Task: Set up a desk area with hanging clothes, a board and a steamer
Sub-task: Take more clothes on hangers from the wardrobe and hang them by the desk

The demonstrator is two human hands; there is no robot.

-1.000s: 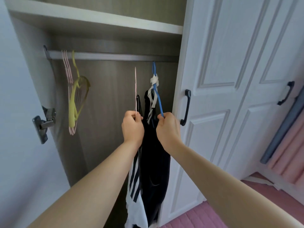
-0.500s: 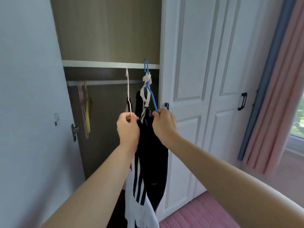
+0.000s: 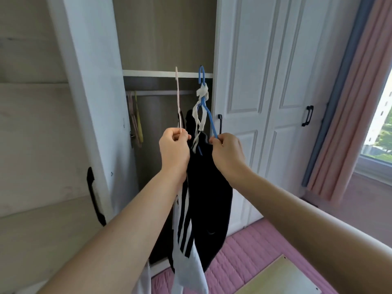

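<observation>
Gripping hangers at frame centre, both hands are clamped: left hand (image 3: 174, 145) on the pink hanger (image 3: 177, 98), right hand (image 3: 228, 151) on the blue hanger (image 3: 209, 112) carrying black clothes (image 3: 209, 198).

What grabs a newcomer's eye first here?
Two hands at centre frame: the left hand pinches a pink hanger, the right hand a blue hanger carrying a black garment. Behind them the wardrobe stands open; a pink curtain hangs far right.

Two hands (image 3: 174, 148) (image 3: 228, 154), two held hangers (image 3: 178, 98) (image 3: 206, 107), two garments (image 3: 209, 198) (image 3: 186, 264), three door handles (image 3: 307, 116)
</observation>
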